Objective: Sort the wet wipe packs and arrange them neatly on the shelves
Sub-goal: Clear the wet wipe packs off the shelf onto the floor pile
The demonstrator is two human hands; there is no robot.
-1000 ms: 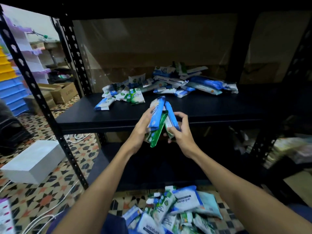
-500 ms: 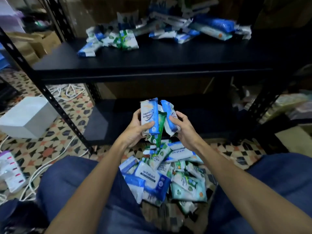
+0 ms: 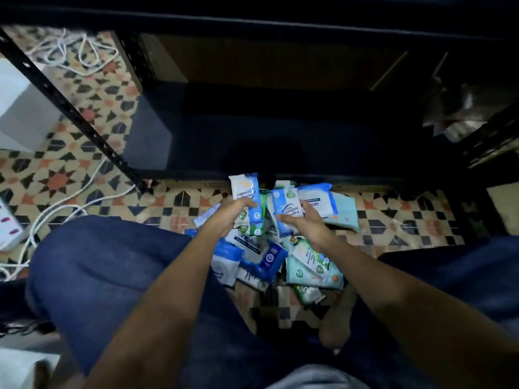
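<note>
My left hand [image 3: 227, 217] grips a small stack of wet wipe packs: a blue-and-white pack [image 3: 245, 189] in front and green-and-white packs [image 3: 250, 224] behind it. My right hand [image 3: 304, 223] holds another blue-and-white pack [image 3: 286, 207] just to the right, close beside the stack. Both hands hover above a loose pile of wipe packs [image 3: 309, 262] lying on the tiled floor between my knees. The black lower shelf [image 3: 252, 136] lies dark in front of the pile.
Black perforated shelf posts [image 3: 70, 108] stand at left. White cables [image 3: 56, 209] run over the patterned floor tiles. A white box [image 3: 19, 108] sits at far left. My blue-trousered legs [image 3: 98, 270] flank the pile. Crumpled plastic [image 3: 455, 110] lies on the right.
The view has tilted down from the upper shelf to the floor pile. My hands have lowered with the packs, and the right hand's pack has separated from the left hand's stack.
</note>
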